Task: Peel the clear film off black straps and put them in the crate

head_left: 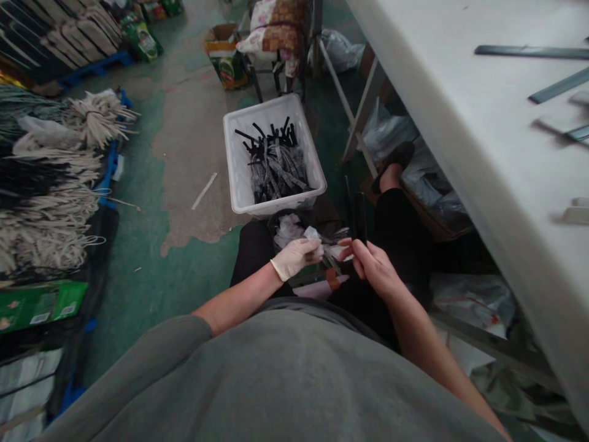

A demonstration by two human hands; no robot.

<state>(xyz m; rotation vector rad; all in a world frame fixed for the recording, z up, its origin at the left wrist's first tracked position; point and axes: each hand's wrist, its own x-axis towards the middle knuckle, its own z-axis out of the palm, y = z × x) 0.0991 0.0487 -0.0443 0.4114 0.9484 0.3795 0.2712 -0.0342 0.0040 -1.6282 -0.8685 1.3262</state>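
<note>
My left hand (pixel 294 256), in a white glove, is closed in a pinch on a crumpled piece of whitish film (pixel 312 233) above my lap. Close beside it, my bare right hand (pixel 375 267) grips a long black strip (pixel 359 216) that points away from me. Some of the film reaches toward my right fingertips; whether they touch it I cannot tell. Under the hands, between my knees, is a dark container (pixel 276 220) with crumpled clear plastic inside. Just beyond my knees stands a white plastic bin (pixel 232 166) full of black strips (pixel 278 162), many wrapped in clear film.
A white table (pixel 460 123) rises on my right, with several dark strips (pixel 529 53) on it. Bundles of cream cords (pixel 55 202) lie along the left on blue pallets (pixel 108 175). Ahead are a cushioned stool (pixel 280 37) and a cardboard box (pixel 225 55). Plastic bags (pixel 391 132) lie under the table.
</note>
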